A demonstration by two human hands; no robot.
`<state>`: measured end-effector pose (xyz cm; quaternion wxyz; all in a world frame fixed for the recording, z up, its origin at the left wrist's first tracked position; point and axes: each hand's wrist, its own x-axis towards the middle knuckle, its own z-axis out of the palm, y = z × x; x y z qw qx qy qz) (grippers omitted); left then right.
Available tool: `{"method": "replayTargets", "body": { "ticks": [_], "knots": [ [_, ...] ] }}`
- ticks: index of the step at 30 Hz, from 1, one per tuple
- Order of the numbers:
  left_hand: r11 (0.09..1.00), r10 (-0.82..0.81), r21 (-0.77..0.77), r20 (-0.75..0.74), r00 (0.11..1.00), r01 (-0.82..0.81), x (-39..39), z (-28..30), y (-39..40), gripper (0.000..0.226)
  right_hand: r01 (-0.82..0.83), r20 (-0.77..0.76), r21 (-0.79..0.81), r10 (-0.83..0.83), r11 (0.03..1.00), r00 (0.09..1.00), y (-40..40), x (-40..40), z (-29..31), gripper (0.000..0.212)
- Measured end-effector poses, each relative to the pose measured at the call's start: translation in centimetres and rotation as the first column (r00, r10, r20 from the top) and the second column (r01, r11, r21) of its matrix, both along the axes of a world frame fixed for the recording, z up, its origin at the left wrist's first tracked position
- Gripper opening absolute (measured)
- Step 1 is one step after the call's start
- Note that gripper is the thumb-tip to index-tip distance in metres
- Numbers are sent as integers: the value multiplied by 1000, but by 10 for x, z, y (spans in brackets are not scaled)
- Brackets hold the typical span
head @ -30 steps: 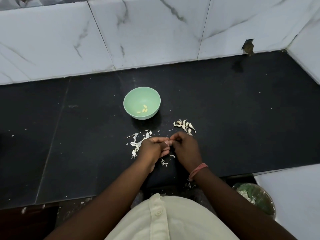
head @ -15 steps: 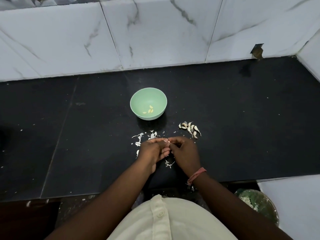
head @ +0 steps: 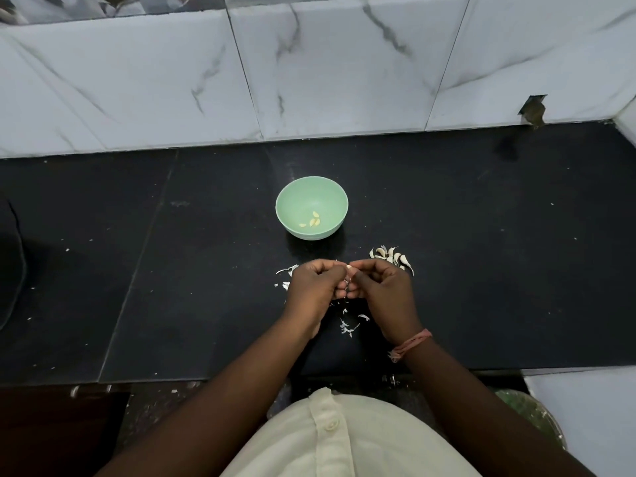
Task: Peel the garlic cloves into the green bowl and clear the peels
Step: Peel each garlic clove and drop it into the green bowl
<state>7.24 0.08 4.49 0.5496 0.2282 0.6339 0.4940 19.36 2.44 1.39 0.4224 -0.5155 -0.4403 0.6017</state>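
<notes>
both hands [head: 347, 287] pinch garlic clove [head: 349, 267]

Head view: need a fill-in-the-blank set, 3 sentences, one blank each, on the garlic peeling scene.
1. The peeled cloves lie inside the ____ bowl.
2. The left hand and right hand together pinch one ____.
3. The unpeeled cloves lie on the black counter on the person's ____ side of the bowl.

Missing words: green; garlic clove; right
</notes>
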Motion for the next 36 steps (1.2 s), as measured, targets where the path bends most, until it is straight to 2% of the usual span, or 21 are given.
{"method": "replayTargets", "body": {
  "ticks": [6, 13, 22, 30, 36],
  "knots": [
    [995, 44, 87, -9, 999, -43, 0, 9, -2, 11, 30, -17, 28, -30, 999, 999, -1, -10, 6, 5],
    [992, 82, 103, -75, 994, -74, -4, 8, -2, 11, 20, -47, 29, -19, 999, 999, -3, -15, 11, 8],
    [989, 59, 138, -58, 997, -50, 0, 10, -1, 16, 67, -56, 68, -63, 995, 996, -7, -19, 15, 9],
    [992, 19, 127, -136, 991, -1, -1, 9, 1, 20, 77, -108, -13, -78, 997, 991, -4, -19, 15, 13],
    [996, 42, 85, -61, 997, -37, -7, 11, 6, 13, 42, -200, -57, -53, 997, 978, 1, -15, 19, 9]
  ]
}}
